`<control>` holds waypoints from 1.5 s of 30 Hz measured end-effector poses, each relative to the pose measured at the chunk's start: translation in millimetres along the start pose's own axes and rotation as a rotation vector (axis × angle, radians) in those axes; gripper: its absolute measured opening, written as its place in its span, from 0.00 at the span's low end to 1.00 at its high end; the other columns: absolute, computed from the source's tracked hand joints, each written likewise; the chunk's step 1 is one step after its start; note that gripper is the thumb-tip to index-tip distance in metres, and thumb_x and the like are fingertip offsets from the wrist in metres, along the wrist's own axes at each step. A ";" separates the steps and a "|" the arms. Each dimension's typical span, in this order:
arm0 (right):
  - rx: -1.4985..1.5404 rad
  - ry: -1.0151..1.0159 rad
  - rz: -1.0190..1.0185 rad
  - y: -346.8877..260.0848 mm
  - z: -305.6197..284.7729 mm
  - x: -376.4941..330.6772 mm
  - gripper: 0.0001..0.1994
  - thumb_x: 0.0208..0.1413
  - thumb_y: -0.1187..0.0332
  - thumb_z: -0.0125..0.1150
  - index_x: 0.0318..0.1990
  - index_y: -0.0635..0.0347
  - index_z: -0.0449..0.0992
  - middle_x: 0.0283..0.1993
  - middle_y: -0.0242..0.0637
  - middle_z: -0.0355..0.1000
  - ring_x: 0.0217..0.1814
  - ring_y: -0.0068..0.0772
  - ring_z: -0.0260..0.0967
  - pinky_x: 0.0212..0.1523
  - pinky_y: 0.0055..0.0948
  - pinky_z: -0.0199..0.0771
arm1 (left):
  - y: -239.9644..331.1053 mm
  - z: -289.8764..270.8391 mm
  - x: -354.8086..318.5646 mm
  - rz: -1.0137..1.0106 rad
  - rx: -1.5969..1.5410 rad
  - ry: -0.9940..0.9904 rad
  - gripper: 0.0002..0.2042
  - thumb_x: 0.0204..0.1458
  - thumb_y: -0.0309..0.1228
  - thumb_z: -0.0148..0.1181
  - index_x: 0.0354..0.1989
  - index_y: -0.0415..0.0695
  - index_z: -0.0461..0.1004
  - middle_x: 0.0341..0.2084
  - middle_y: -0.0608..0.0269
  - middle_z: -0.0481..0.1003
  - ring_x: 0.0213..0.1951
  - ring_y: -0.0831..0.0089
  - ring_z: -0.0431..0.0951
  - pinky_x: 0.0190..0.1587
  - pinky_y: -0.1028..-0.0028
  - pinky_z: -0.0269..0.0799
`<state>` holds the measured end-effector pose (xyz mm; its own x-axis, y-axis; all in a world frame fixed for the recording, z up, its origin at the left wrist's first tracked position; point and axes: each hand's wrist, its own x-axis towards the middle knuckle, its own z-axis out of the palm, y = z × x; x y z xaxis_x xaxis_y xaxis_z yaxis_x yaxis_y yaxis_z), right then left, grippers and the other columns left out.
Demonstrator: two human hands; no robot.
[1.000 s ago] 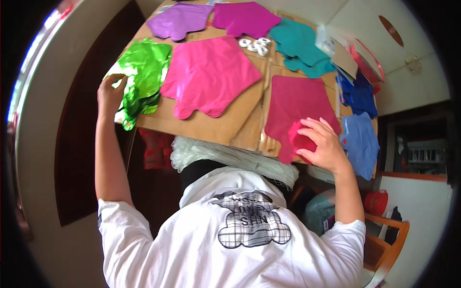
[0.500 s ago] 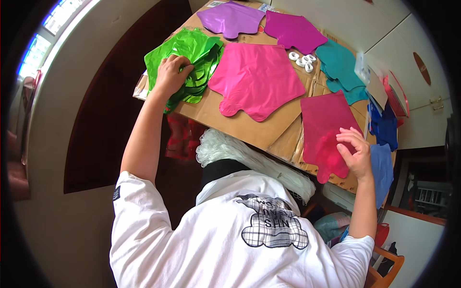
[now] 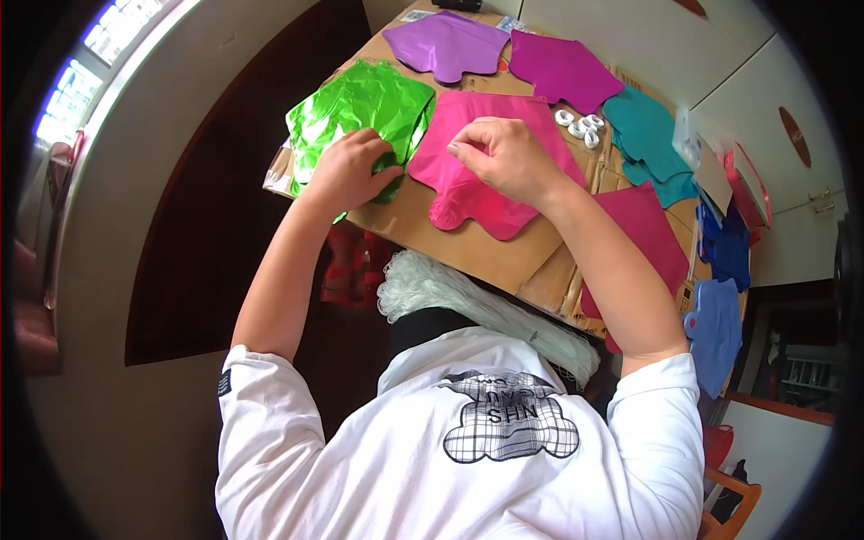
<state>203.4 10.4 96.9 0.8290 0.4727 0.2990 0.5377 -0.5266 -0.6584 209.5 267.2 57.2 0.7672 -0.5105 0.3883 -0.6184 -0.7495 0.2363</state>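
A stack of shiny green flat foil balloons (image 3: 360,99) lies at the left of the cardboard-topped table. My left hand (image 3: 353,169) is curled over its near edge, fingers closed on the green foil; the fingertips are partly hidden. To the right, a pink foil sheet of the same kind (image 3: 468,193) lies flat. Over its middle is my right hand (image 3: 511,157), thumb and fingers drawn together in a pinch. Whether anything sits in that pinch I cannot make out. A darker pink foil piece (image 3: 643,229) lies partly beneath my right forearm.
Purple (image 3: 445,45), magenta (image 3: 562,67), teal (image 3: 648,126) and blue foil pieces (image 3: 715,328) lie around the table's far and right sides. Several small white rolls (image 3: 585,126) sit between them. A bundle of white strands (image 3: 441,279) hangs by the cardboard's near edge (image 3: 504,270).
My right hand has swung left and up from the darker pink piece to over the pink foil, its fingers closing. My left hand has slid down and right to the green stack's near edge.
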 end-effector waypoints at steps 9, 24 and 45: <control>-0.020 -0.094 0.008 7.5 13.0 17.7 0.08 0.52 0.68 0.60 0.33 0.66 0.79 0.29 0.43 0.76 0.32 0.34 0.74 0.36 0.33 0.73 | -10.7 -8.4 3.6 -0.110 -0.228 -0.050 0.08 0.52 0.29 0.58 0.35 0.37 0.79 0.29 0.49 0.78 0.30 0.55 0.78 0.34 0.63 0.73; -0.324 0.019 -0.327 22.3 67.5 50.4 0.07 0.50 0.68 0.60 0.34 0.57 0.81 0.42 0.37 0.74 0.47 0.43 0.69 0.50 0.39 0.69 | -32.2 -15.1 18.6 -0.684 -0.399 -0.174 0.15 0.40 0.38 0.75 0.22 0.40 0.77 0.14 0.72 0.69 0.19 0.84 0.65 0.22 0.76 0.59; -0.526 -0.282 -0.064 13.0 83.8 108.3 0.17 0.55 0.55 0.58 0.39 0.61 0.79 0.43 0.45 0.76 0.49 0.48 0.73 0.50 0.42 0.73 | -62.7 -3.1 8.4 -0.927 -1.191 0.114 0.10 0.52 0.32 0.67 0.37 0.42 0.74 0.23 0.69 0.76 0.20 0.82 0.74 0.19 0.81 0.67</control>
<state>287.2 113.9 62.9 0.7584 0.6462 0.0847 0.6488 -0.7360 -0.1933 254.1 311.2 48.4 0.9689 0.0133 -0.2469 0.2467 0.0184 0.9689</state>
